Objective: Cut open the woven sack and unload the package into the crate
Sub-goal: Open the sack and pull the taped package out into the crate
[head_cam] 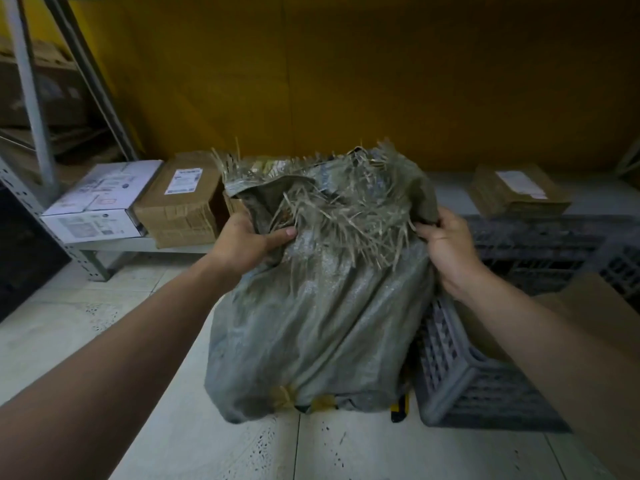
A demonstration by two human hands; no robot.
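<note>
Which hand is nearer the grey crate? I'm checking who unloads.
Right. The right hand grips the sack directly above the grey crate; the left hand grips the sack's far side.

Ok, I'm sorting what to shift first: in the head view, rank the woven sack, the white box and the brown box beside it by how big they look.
1. woven sack, largest, though nearest the camera.
2-3. white box and brown box: look alike, so no ranking.

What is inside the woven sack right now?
The woven sack is frayed open at the top, both hands gripping it. Pale printed packaging peeks out at the far edge. The fabric hides everything below.
</note>
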